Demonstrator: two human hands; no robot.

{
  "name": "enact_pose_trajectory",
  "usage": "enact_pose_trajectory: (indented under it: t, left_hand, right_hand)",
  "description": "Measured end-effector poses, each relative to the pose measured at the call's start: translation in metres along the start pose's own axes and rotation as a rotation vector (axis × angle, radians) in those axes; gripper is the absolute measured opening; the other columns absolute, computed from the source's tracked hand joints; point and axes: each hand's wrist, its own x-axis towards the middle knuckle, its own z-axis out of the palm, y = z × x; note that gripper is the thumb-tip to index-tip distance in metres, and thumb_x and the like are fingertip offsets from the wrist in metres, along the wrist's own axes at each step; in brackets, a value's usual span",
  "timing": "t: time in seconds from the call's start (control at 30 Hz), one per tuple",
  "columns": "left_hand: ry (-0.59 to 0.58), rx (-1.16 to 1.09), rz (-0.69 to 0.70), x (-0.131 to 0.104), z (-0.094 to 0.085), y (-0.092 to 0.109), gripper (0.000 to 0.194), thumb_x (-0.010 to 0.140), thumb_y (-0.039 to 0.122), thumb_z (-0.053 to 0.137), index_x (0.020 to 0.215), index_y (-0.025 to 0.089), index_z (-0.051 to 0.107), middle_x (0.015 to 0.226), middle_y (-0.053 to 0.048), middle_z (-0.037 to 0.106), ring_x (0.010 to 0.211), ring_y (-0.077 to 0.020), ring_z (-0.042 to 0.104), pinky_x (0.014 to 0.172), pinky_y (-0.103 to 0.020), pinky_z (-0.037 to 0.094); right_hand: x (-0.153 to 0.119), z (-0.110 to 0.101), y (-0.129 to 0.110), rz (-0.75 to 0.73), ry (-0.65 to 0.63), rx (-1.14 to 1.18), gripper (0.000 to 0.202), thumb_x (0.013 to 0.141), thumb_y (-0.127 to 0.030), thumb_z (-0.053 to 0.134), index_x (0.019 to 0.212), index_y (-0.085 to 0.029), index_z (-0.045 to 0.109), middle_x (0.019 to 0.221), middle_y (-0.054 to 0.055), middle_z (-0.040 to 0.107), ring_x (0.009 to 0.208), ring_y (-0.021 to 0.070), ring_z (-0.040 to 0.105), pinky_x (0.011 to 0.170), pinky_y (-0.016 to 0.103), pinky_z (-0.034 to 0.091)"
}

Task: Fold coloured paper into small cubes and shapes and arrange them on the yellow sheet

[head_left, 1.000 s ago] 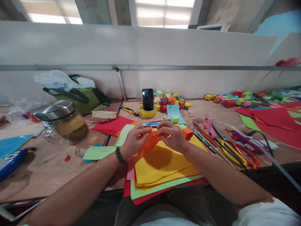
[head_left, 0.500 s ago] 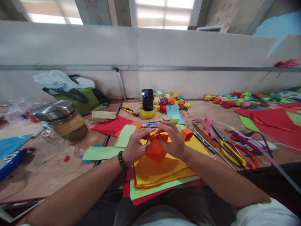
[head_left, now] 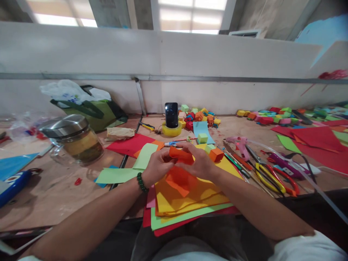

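Paper, orange, top more curled than before

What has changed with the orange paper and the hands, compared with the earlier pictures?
The orange paper has changed shape: its lower corner now hangs further down in the view, and a curled band shows at its top. The left hand and right hand both keep hold of it. The phone, orange cube and yellow paper stayed in place.
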Motion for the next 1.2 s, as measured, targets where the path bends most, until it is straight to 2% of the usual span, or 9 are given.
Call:
enact_pose_trajectory:
  t: [0.1,0.27,0.47,0.57,0.67,0.77,0.87,0.97,1.2]
  left_hand:
    - [-0.062,-0.010,-0.041,0.002,-0.004,-0.001,0.016,0.067,0.025,0.060,0.074,0.015,0.071,0.085,-0.006,0.071,0.078,-0.0178,0.061,0.072,-0.027,0.049]
    - [-0.049,0.061,-0.069,0.003,-0.007,-0.003,0.014,0.068,0.026,0.060,0.063,0.016,0.068,0.074,-0.005,0.065,0.076,-0.0165,0.058,0.071,-0.026,0.047]
    - [-0.034,0.123,-0.030,0.002,-0.002,-0.003,0.015,0.066,0.027,0.060,0.059,0.016,0.066,0.073,-0.004,0.059,0.069,-0.0138,0.055,0.059,-0.022,0.044]
    - [-0.107,0.069,-0.104,0.003,-0.003,-0.002,0.015,0.063,0.027,0.059,0.064,0.014,0.067,0.069,-0.003,0.058,0.063,-0.0122,0.052,0.055,-0.021,0.042]
    - [-0.165,-0.013,-0.202,0.005,-0.004,-0.002,0.016,0.062,0.028,0.058,0.065,0.014,0.065,0.056,0.002,0.051,0.052,-0.0092,0.045,0.047,-0.020,0.036]
    - [-0.114,-0.079,-0.253,0.006,-0.005,-0.003,0.020,0.060,0.031,0.060,0.069,0.014,0.064,0.056,0.003,0.053,0.049,-0.0078,0.042,0.046,-0.020,0.034]
    - [-0.012,-0.128,-0.256,0.009,-0.006,-0.005,0.027,0.056,0.031,0.062,0.077,0.014,0.065,0.064,0.000,0.061,0.055,-0.0104,0.049,0.052,-0.022,0.041]
    - [0.055,-0.171,-0.259,0.011,-0.009,-0.007,0.029,0.055,0.030,0.065,0.079,0.013,0.065,0.072,-0.002,0.067,0.065,-0.0141,0.056,0.062,-0.026,0.047]
    - [0.045,-0.267,-0.375,0.011,-0.011,-0.011,0.031,0.055,0.029,0.067,0.080,0.011,0.068,0.078,-0.005,0.070,0.068,-0.0174,0.061,0.064,-0.028,0.048]
  right_hand:
    - [0.002,0.001,0.006,0.085,0.018,0.070,0.041,0.078,-0.016,0.060,0.118,-0.021,0.052,0.091,0.003,0.068,0.076,0.0136,0.065,0.073,0.027,0.053]
    - [0.005,0.000,0.010,0.136,0.010,0.084,0.040,0.072,-0.012,0.060,0.111,-0.020,0.056,0.099,0.005,0.067,0.083,0.0154,0.065,0.073,0.027,0.052]
    - [0.007,0.002,0.013,0.221,-0.048,0.282,0.034,0.076,-0.021,0.063,0.109,-0.019,0.055,0.090,0.004,0.068,0.082,0.0164,0.067,0.071,0.028,0.053]
    - [0.006,0.004,0.015,0.227,-0.079,0.288,0.031,0.076,-0.022,0.063,0.106,-0.018,0.056,0.084,0.003,0.068,0.078,0.0169,0.066,0.068,0.028,0.052]
    - [0.006,0.006,0.017,0.210,-0.060,0.201,0.031,0.074,-0.021,0.064,0.105,-0.018,0.057,0.085,0.004,0.068,0.078,0.0173,0.065,0.068,0.028,0.051]
    - [0.005,0.007,0.022,0.288,-0.034,0.160,0.028,0.073,-0.023,0.065,0.099,-0.017,0.058,0.082,0.003,0.067,0.071,0.0153,0.062,0.061,0.025,0.048]
    - [0.005,0.005,0.030,0.400,-0.076,0.250,0.019,0.074,-0.029,0.065,0.087,-0.017,0.058,0.067,-0.001,0.062,0.059,0.0122,0.057,0.051,0.022,0.043]
    - [0.006,0.004,0.037,0.471,-0.091,0.342,0.021,0.071,-0.033,0.067,0.079,-0.018,0.057,0.057,-0.004,0.056,0.052,0.0103,0.052,0.046,0.020,0.038]
    - [0.011,0.001,0.036,0.507,-0.010,0.382,0.023,0.067,-0.035,0.065,0.078,-0.016,0.059,0.053,-0.007,0.046,0.047,0.0071,0.039,0.045,0.020,0.029]
